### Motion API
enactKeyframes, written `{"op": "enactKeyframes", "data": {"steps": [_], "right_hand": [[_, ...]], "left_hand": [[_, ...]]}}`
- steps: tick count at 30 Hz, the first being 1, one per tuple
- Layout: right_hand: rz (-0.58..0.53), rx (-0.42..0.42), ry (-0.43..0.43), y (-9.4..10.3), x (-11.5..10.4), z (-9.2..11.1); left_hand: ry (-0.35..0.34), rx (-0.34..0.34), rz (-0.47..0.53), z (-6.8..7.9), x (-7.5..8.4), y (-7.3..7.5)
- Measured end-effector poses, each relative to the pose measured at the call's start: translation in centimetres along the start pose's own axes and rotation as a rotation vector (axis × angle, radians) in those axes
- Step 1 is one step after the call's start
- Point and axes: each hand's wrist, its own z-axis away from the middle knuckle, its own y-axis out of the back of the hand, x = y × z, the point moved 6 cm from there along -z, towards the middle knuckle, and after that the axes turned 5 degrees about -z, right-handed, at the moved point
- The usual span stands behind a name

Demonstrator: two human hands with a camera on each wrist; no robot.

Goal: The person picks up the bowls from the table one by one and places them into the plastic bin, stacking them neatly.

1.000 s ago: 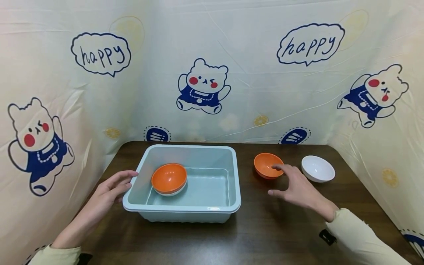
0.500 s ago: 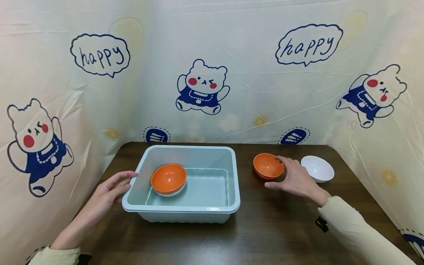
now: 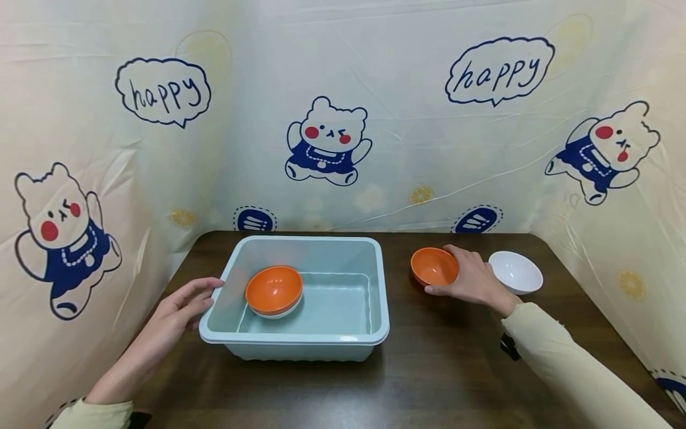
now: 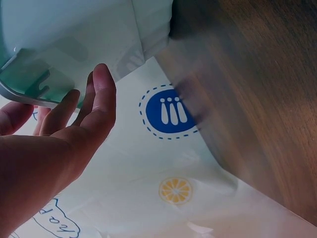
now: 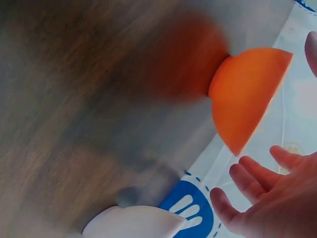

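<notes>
A pale blue plastic tub stands on the table at the centre left. Inside it, an orange bowl sits on top of a white bowl. My left hand touches the tub's left rim with loosely bent fingers; in the left wrist view the fingers lie along its outer wall. To the tub's right, a second orange bowl stands upright. My right hand is at its right side, thumb in front and fingers behind. In the right wrist view a small gap separates the fingertips from this bowl.
Another white bowl stands upright to the right, just behind my right hand. The dark wooden table ends at a printed cloth hung along the back and both sides.
My right hand has moved slightly left, closer in around the right-hand orange bowl, its thumb now nearer the bowl's front. My left hand, the tub and the bowls have stayed in place.
</notes>
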Motion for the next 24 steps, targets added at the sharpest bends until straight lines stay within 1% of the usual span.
{"op": "enactKeyframes", "data": {"steps": [4, 12, 24], "right_hand": [[-0.003, -0.014, -0.010, -0.3, 0.5, -0.4], [-0.012, -0.030, -0.030, -1.1, 1.1, -0.9], [-0.041, 0.013, -0.033, -1.0, 1.5, -0.7]], "left_hand": [[0.002, -0.001, 0.000, 0.0, 0.0, 0.0], [-0.033, 0.015, 0.025, 0.1, 0.1, 0.0], [-0.029, 0.018, 0.017, 0.1, 0.2, 0.0]]}}
